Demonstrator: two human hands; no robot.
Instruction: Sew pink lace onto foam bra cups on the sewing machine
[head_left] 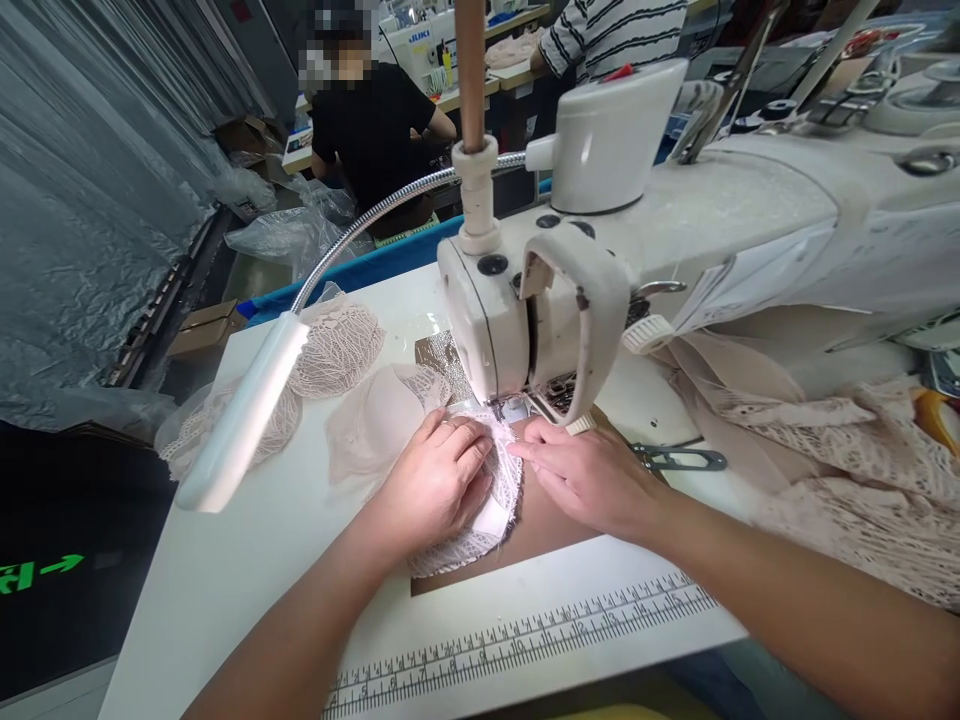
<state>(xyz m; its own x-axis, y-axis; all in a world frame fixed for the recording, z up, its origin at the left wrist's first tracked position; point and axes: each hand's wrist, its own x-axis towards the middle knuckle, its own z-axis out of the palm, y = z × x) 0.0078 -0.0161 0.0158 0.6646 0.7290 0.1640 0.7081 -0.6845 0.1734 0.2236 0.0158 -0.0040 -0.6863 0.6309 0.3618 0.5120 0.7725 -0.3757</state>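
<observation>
A pale lace bra cup (504, 490) lies under the needle area of the white sewing machine (499, 310), its lower edge on the brown mat (555, 515). My left hand (439, 480) rests on the cup's left side, fingers bent and pressed together on the fabric. On the right, my right hand (581, 470) is closed, its fingertips at the cup's edge just below the presser foot. The needle itself is mostly hidden. Left of the machine lies a second cup piece (382, 415) of sheer fabric, partly behind my left hand.
A lamp (244, 415) on a bendable metal neck hangs over the left table. More lace cups (341, 345) lie beneath it. Small scissors (682, 458) sit right of the machine, near heaped lace (862, 450). A printed ruler (525, 645) runs along the front. Two people work behind.
</observation>
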